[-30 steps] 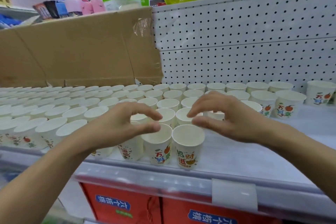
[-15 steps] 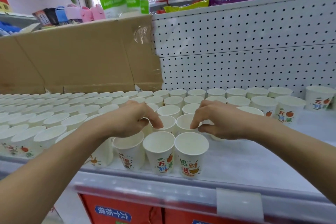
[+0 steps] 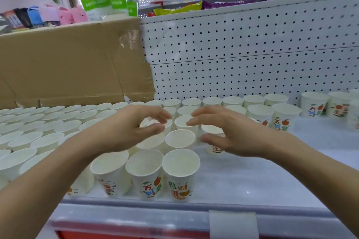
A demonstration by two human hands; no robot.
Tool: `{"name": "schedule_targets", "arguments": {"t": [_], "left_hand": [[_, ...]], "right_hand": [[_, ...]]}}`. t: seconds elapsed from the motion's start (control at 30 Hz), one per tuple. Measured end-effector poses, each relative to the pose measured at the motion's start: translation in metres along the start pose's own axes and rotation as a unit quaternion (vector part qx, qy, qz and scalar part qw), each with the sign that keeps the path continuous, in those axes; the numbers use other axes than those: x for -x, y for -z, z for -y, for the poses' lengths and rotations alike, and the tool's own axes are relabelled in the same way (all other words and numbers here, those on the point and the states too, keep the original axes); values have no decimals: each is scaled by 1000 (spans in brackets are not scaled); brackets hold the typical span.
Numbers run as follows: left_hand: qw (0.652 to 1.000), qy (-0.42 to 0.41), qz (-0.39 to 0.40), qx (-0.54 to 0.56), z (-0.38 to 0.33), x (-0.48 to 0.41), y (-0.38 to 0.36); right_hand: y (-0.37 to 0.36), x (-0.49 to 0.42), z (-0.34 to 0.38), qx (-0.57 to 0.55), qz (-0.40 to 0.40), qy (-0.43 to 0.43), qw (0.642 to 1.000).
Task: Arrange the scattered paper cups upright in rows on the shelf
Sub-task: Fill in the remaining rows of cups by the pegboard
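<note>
White paper cups with red, green and orange print stand upright in close rows on the white shelf (image 3: 252, 176), filling its left and middle. Three front cups (image 3: 144, 165) stand near the shelf's edge, and one open cup (image 3: 180, 138) sits just behind them between my hands. My left hand (image 3: 132, 128) hovers over the cups left of it, fingers curled and apart, holding nothing. My right hand (image 3: 229, 132) hovers on the other side, thumb and fingers spread above a partly hidden cup (image 3: 212, 148) without clearly touching it.
A few separate cups (image 3: 313, 103) stand at the far right by the white pegboard back wall (image 3: 242, 54). A flattened cardboard box (image 3: 68, 64) leans behind the left rows. The bare shelf stretch is on the right. A grey rail (image 3: 136, 217) edges the front.
Both hands have gone from pinching at cup rims to lifted and spread. They moved slightly back over the second and third rows. The view has come closer.
</note>
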State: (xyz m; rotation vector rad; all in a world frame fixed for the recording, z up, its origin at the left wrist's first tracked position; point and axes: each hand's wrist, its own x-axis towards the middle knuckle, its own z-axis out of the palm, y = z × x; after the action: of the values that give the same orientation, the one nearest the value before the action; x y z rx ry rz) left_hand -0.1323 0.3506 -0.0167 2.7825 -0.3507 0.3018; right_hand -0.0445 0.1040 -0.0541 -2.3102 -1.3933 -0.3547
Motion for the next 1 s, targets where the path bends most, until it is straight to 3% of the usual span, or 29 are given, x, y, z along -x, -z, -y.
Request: {"name": "schedule_targets", "arguments": {"t": [0.17,0.43,0.57,0.7,0.83,1.0], "left_hand": [[995,-96,-10,34,-72,-41,-15],[982,-189,29,-7,-203,-174,-84],[985,-165,33,-32,-245,-247,-133],[995,-98,21,-28,-270,-307,-178],[998,-36,9,-53,-283,-342,-211],[988,-5,11,-157,-287,-352,-228]], "right_hand": [[21,52,-43,10,-137,-45,989],[104,165,-173,13,-223,-251,942],[139,209,-229,53,-210,-332,918],[151,227,-263,110,-138,-366,914],[155,232,-285,169,-69,-323,928],[152,234,-302,147,-56,-259,953]]}}
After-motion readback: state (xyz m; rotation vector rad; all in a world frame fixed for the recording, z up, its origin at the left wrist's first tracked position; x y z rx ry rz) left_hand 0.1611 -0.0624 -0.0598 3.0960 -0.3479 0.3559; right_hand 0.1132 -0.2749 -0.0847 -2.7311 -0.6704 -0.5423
